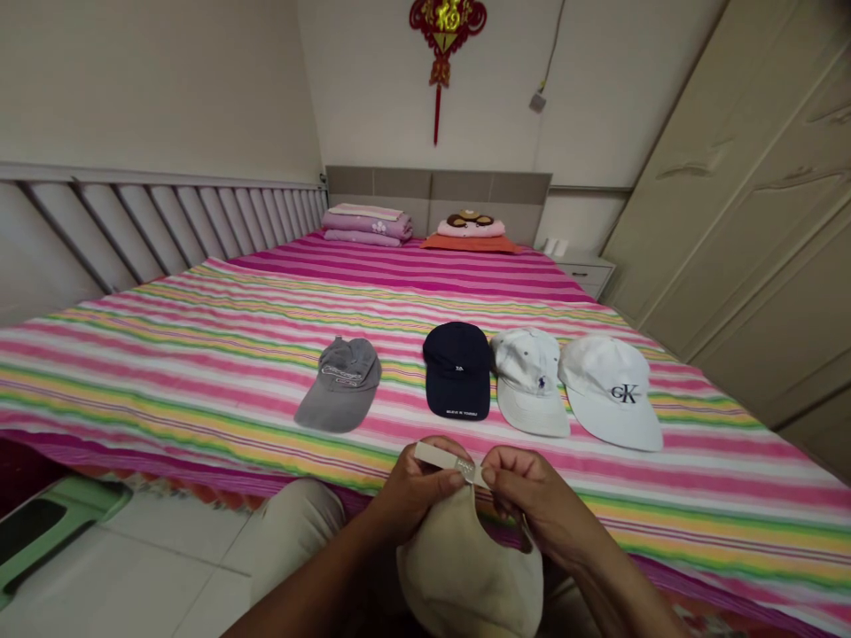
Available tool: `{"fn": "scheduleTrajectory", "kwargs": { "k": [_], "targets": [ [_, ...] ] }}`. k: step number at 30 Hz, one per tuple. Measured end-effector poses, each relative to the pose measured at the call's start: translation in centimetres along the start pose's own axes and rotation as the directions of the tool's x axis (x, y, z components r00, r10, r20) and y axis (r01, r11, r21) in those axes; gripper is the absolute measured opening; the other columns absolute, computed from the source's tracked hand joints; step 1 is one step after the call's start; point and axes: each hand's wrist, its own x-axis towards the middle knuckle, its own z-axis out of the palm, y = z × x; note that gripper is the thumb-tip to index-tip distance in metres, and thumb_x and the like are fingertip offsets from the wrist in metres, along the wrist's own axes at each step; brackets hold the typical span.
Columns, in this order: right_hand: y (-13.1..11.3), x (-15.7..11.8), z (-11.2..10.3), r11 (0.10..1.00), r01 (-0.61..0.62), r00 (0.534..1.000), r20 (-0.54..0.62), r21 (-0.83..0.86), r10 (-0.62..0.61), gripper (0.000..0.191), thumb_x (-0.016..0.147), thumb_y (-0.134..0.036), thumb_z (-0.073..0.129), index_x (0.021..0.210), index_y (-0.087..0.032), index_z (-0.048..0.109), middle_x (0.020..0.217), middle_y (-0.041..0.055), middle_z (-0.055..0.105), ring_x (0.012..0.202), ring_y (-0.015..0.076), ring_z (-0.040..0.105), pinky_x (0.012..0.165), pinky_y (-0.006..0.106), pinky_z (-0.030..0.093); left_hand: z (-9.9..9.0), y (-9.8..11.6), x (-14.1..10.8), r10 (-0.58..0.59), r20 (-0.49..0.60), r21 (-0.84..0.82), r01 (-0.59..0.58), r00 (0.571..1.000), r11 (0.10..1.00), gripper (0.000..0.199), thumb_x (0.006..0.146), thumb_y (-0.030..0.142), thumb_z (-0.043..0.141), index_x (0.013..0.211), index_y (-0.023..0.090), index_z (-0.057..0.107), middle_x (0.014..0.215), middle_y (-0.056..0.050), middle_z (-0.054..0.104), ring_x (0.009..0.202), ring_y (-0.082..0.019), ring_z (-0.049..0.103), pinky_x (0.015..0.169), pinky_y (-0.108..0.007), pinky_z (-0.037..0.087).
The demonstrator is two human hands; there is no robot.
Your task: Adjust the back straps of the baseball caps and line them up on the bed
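A beige cap [465, 567] hangs below my two hands, its back strap and metal buckle [464, 470] uppermost. My left hand [422, 487] pinches the strap on the left of the buckle. On the other side, my right hand [528, 492] grips the short strap end beside the buckle. Beyond them on the striped bed lie a grey cap [342, 385] at the left, a navy cap [457, 370], an off-white cap [530, 381] and a white cap [612, 390] with black letters, the last three side by side.
The striped bed [199, 372] fills the middle, with folded bedding [367, 226] and a pillow stack [471, 230] by the headboard. A green stool [59, 523] stands at lower left. A rail [166, 213] runs along the left, a wardrobe [745, 204] at right.
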Motion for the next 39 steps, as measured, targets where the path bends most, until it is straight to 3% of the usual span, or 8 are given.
{"fn": "scheduleTrajectory", "kwargs": {
  "k": [4, 8, 14, 18, 23, 29, 34, 39],
  "targets": [
    [-0.6, 0.1, -0.8, 0.989, -0.009, 0.999, 0.039, -0.146, 0.014, 0.022, 0.065, -0.031, 0.06, 0.054, -0.015, 0.05, 0.04, -0.0074, 0.039, 0.036, 0.0039, 0.026, 0.037, 0.02, 0.017, -0.5, 0.8, 0.1, -0.041, 0.145, -0.081, 0.053, 0.989, 0.995, 0.042, 0.065, 0.046, 0.061, 0.085, 0.01, 0.065, 0.071, -0.007, 0.061, 0.066, -0.015, 0.052, 0.065, -0.025, 0.038],
    [-0.8, -0.1, -1.3, 0.971, -0.036, 0.997, 0.056, -0.235, 0.051, 0.023, 0.064, -0.034, 0.059, 0.054, -0.016, 0.049, 0.041, -0.0079, 0.037, 0.036, 0.0036, 0.026, 0.036, 0.019, 0.017, -1.1, 1.9, 0.9, -0.241, 0.233, -0.135, 0.277, 0.942, 0.951, 0.061, 0.071, 0.061, 0.043, 0.089, 0.006, 0.065, 0.079, -0.013, 0.064, 0.073, -0.019, 0.056, 0.069, -0.029, 0.039],
    [-1.0, -0.2, -1.5, 0.96, -0.057, 0.996, 0.05, -0.276, 0.074, 0.023, 0.063, -0.034, 0.058, 0.054, -0.016, 0.047, 0.041, -0.0084, 0.035, 0.036, 0.0033, 0.023, 0.035, 0.019, 0.015, -1.2, 3.0, 2.2, -0.514, 0.175, 0.225, 0.474, 0.84, 0.851, 0.032, 0.066, 0.038, 0.064, 0.076, 0.009, 0.066, 0.059, -0.002, 0.059, 0.051, -0.008, 0.047, 0.053, -0.021, 0.032],
    [-1.1, -0.2, -1.6, 0.945, -0.063, 0.995, 0.048, -0.32, 0.083, 0.02, 0.063, -0.031, 0.056, 0.054, -0.016, 0.048, 0.042, -0.0084, 0.034, 0.036, 0.003, 0.022, 0.035, 0.018, 0.015, -1.0, 2.8, 2.3, -0.551, 0.179, 0.253, 0.503, 0.815, 0.826, 0.025, 0.061, 0.034, 0.068, 0.062, 0.01, 0.062, 0.049, 0.003, 0.053, 0.043, -0.005, 0.041, 0.048, -0.02, 0.029],
    [-1.1, -0.2, -1.7, 0.947, -0.082, 0.994, 0.048, -0.31, 0.102, 0.019, 0.063, -0.03, 0.056, 0.054, -0.015, 0.048, 0.042, -0.0079, 0.035, 0.037, 0.0029, 0.022, 0.035, 0.018, 0.014, -1.2, 2.0, 1.9, -0.553, 0.152, 0.178, 0.527, 0.82, 0.831, 0.024, 0.057, 0.029, 0.071, 0.069, 0.009, 0.064, 0.058, 0.0, 0.059, 0.049, -0.008, 0.049, 0.053, -0.022, 0.036],
    [-0.7, 0.0, -1.9, 0.972, -0.076, 0.994, 0.057, -0.221, 0.091, 0.021, 0.063, -0.031, 0.06, 0.055, -0.015, 0.05, 0.041, -0.0073, 0.039, 0.036, 0.0031, 0.024, 0.036, 0.018, 0.015, -1.2, 1.6, 1.6, -0.471, 0.14, 0.138, 0.454, 0.871, 0.88, 0.02, 0.059, 0.026, 0.07, 0.066, 0.01, 0.061, 0.053, 0.002, 0.054, 0.044, -0.005, 0.044, 0.046, -0.019, 0.031],
    [-0.4, 0.4, -2.9, 0.99, -0.095, 0.969, 0.217, -0.107, 0.116, 0.036, 0.07, -0.047, 0.056, 0.058, -0.014, 0.053, 0.046, -0.003, 0.049, 0.039, 0.0064, 0.036, 0.041, 0.021, 0.027, -1.5, 2.0, 2.1, -0.404, 0.141, 0.037, 0.403, 0.904, 0.914, 0.017, 0.061, 0.024, 0.067, 0.062, 0.009, 0.059, 0.047, 0.003, 0.047, 0.04, -0.004, 0.037, 0.043, -0.019, 0.025],
    [0.2, 0.6, -4.5, 0.994, -0.103, 0.956, 0.27, -0.045, 0.111, 0.035, 0.067, -0.046, 0.062, 0.057, -0.013, 0.054, 0.05, -0.0043, 0.047, 0.046, 0.0066, 0.036, 0.047, 0.02, 0.028, -2.5, 3.0, 2.5, -0.338, 0.155, -0.113, 0.356, 0.928, 0.927, 0.02, 0.062, 0.024, 0.067, 0.055, 0.011, 0.053, 0.045, 0.004, 0.045, 0.04, -0.005, 0.038, 0.045, -0.019, 0.027]
  ]
}}
